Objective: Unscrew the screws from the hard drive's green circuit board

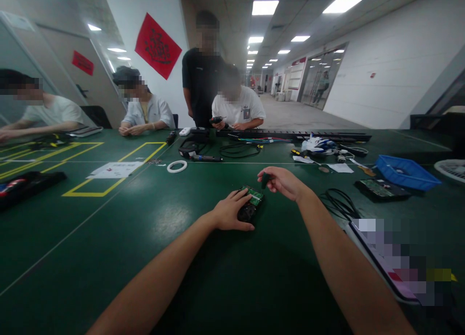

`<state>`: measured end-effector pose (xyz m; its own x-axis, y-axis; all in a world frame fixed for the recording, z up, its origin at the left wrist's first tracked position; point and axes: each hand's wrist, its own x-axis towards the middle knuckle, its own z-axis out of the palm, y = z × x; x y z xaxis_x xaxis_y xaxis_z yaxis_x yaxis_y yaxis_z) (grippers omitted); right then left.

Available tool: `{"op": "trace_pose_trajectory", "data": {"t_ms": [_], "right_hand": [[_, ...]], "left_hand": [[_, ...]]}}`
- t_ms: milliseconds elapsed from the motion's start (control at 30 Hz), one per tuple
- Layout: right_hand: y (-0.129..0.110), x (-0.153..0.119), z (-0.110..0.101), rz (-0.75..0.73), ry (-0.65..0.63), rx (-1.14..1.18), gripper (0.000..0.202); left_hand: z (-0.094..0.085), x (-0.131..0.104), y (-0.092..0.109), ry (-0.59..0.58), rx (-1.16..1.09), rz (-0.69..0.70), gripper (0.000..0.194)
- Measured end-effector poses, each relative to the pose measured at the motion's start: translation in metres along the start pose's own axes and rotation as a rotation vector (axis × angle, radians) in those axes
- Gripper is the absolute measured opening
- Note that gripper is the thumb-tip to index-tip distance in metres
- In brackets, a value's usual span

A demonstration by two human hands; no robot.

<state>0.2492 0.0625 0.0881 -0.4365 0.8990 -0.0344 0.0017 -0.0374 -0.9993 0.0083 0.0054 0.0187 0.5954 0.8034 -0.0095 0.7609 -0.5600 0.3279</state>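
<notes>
A hard drive [247, 212] with a green circuit board facing up lies on the green table in front of me. My left hand [232, 211] rests over its left side, fingers across the board and thumb along the near edge, holding it against the table. Above the drive's far right corner, my right hand [281, 182] is closed around the dark handle of a small screwdriver [266, 180]. The handle stands nearly upright. Its tip is too small and dark to make out, so I cannot tell whether it touches the drive.
A second drive-like unit [382, 190] with a circuit board lies right, beside a blue tray [407, 173] and black cable [339, 204]. A white tape roll [177, 166] and pen-shaped tool [206, 158] lie ahead left. Several people are across the table; one holds a power drill [218, 120].
</notes>
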Motion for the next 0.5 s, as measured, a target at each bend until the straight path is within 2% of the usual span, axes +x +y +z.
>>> {"op": "trace_pose_trajectory", "data": {"t_ms": [500], "right_hand": [[0.0021,0.0009,0.0011,0.044,-0.002,0.086,0.020]], "left_hand": [[0.0008,0.0000,0.0007,0.010,0.010,-0.005,0.114]]}}
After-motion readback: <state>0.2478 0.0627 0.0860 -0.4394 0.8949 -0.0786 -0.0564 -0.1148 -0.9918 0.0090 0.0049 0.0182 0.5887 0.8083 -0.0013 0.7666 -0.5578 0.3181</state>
